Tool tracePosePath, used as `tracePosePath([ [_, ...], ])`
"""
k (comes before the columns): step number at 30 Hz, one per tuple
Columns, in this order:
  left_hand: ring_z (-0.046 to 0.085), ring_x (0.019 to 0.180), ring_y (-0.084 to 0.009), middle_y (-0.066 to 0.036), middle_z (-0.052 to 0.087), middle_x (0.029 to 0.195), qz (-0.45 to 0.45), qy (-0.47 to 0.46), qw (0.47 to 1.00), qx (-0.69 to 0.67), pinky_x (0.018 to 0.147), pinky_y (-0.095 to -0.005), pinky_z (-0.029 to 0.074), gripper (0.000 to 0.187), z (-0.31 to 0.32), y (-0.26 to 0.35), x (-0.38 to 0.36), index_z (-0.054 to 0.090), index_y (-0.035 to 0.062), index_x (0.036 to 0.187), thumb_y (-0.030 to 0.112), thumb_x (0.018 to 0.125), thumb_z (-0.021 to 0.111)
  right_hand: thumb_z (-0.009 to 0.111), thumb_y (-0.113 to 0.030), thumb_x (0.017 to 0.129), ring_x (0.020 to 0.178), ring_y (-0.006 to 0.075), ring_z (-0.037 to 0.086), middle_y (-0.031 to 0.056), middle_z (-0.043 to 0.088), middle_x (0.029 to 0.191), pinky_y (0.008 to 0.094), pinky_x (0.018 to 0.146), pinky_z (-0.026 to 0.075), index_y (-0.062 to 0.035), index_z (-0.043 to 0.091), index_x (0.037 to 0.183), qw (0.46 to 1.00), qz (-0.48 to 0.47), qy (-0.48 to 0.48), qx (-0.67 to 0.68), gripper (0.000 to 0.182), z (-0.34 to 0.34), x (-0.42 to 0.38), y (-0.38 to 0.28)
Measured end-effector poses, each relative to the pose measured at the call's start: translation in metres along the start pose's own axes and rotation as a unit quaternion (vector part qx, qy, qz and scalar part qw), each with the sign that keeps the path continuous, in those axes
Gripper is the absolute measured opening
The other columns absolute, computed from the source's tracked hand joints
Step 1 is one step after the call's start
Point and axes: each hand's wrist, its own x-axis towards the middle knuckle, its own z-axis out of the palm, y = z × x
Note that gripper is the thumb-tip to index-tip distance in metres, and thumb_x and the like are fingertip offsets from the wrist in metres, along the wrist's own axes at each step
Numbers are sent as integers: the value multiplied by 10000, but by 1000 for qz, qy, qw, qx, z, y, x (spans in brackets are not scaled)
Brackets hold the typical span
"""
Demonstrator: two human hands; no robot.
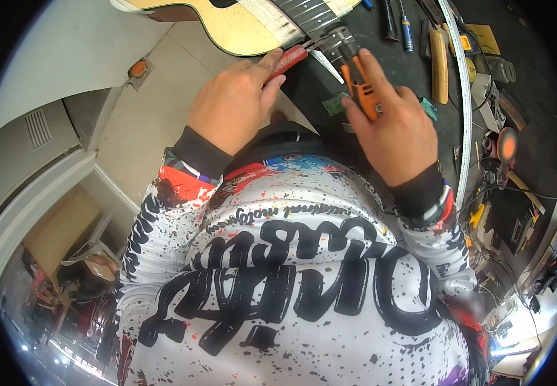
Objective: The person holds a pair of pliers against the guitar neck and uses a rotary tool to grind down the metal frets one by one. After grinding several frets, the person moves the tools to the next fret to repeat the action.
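Note:
My left hand [237,92] is closed around the red handle [289,62] of a tool with a thin metal blade, whose kind I cannot tell. The blade points right and overlaps the metal head of the pliers [363,90]. These pliers have orange-and-black handles, and my right hand [397,128] grips them with the forefinger along the top. Just beyond both hands lies a guitar [246,29] with a pale top and dark edge. Its dark fretboard [301,14] with metal frets reaches the top of the view, close to the tool heads. A pale strip [267,20] runs beside the fretboard.
The dark bench [413,67] carries a blue-handled screwdriver [408,35], a wooden piece [439,67] and a long metal ruler [466,96]. A glass jar [502,69], cables and assorted tools crowd the right side. Tiled floor [185,55] shows at left.

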Motion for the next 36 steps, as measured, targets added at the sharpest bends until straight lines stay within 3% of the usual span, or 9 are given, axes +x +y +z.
tracePosePath([
  [4,718,818,-401,-214,750,960,5,9,1000,-16,730,-465,563,399,0,0,-1,732,58,1384,234,1026,742,871,-278,902,773,376,740,178,738,893,426,728,614,-225,625,1560,989,7,80,123,704,-17,-8,15],
  [6,722,816,-393,-216,752,965,13,22,999,-25,730,-453,566,401,-4,-2,-3,732,62,1389,231,1026,744,890,-183,909,933,196,793,196,807,1061,319,835,608,-114,626,1555,973,80,70,207,701,-37,-17,12],
  [9,743,826,-360,-215,762,984,43,77,994,-72,748,-420,577,409,-16,-12,-14,728,54,1402,192,1018,758,852,-154,949,1001,107,700,101,795,1152,286,907,572,-44,568,1594,945,151,33,288,713,-53,-37,24],
  [16,731,812,-296,-190,765,1006,10,35,997,-66,755,-390,578,447,-17,-66,-78,713,15,1415,103,984,791,831,-107,916,1169,149,691,135,766,1266,324,1078,509,18,500,1622,924,163,-70,339,790,-55,-95,30],
  [22,694,753,-318,-174,720,920,22,-78,990,-117,709,-393,567,463,21,-124,-109,695,7,1434,93,988,781,887,-135,866,1088,229,764,216,784,1179,334,1011,557,48,586,1534,875,256,-137,386,755,-21,-131,-9],
  [24,694,770,-361,-159,693,931,32,-136,985,-105,682,-447,571,543,31,-150,-116,657,84,1496,154,975,794,894,-147,859,1035,256,777,225,787,1146,333,972,569,37,595,1531,895,239,-142,348,759,-5,-139,-28],
  [25,701,784,-375,-161,689,937,26,-154,984,-83,681,-456,572,537,64,-116,-97,653,92,1499,174,985,784,898,-159,857,950,267,773,214,782,1065,336,909,576,15,602,1537,912,204,-135,328,762,-1,-147,27],
  [28,707,796,-383,-168,696,950,18,-193,976,-104,688,-461,578,527,87,-137,-118,652,95,1497,180,991,775,894,-172,865,862,267,749,187,745,955,338,854,574,-3,604,1544,892,274,-183,309,757,6,-166,1],
  [36,718,793,-389,-164,699,937,-13,-296,953,-69,693,-474,589,509,126,-157,-151,650,103,1496,238,1014,745,873,-182,893,827,277,759,198,750,945,337,828,581,-23,589,1557,828,368,-210,368,739,53,-214,-1],
])
